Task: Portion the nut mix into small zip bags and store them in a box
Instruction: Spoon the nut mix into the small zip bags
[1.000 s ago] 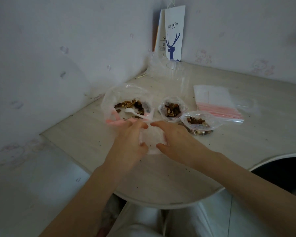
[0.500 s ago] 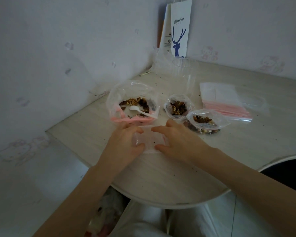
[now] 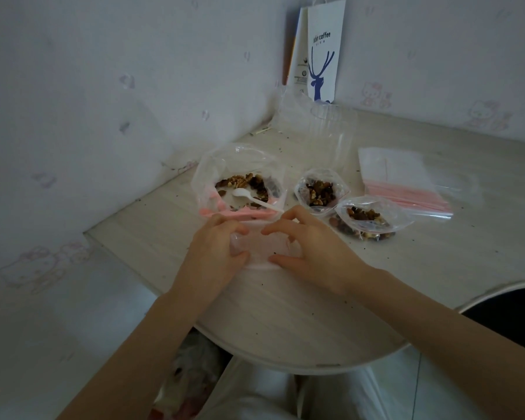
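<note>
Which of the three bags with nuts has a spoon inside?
The big bag, farthest left: a white spoon lies in it. The two small bags hold only nuts.

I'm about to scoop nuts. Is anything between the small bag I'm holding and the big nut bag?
Nothing visible. The empty small bag, held by the left hand and right hand, sits just before the pink zip edge of the big nut bag, the spoon handle toward it. The two filled bags lie off to the right.
</note>
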